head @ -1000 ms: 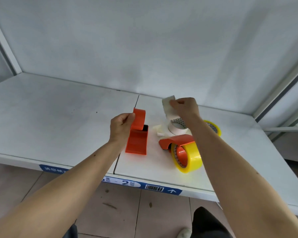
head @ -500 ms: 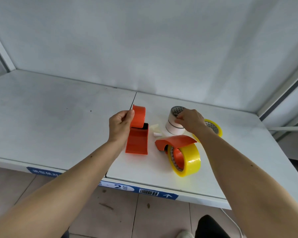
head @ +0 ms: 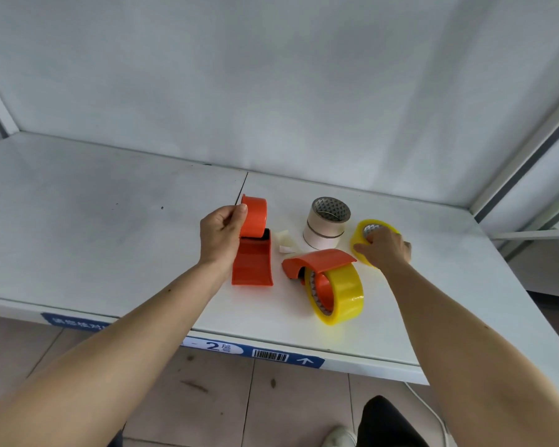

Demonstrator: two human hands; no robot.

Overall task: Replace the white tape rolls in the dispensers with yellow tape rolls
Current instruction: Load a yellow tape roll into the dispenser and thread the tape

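Along the front edge of the white surface (head: 78, 227), a blue label strip (head: 252, 351). On a white oval in the strip, a large digit "2" (head: 213, 345), with a short dash before it and small characters after it, too small to read. Right of that, a black barcode (head: 270, 355) on white, then a white upward arrow (head: 304, 361). Farther left on the strip, white Chinese characters (head: 78, 323), blurred and partly hidden by the forearm.
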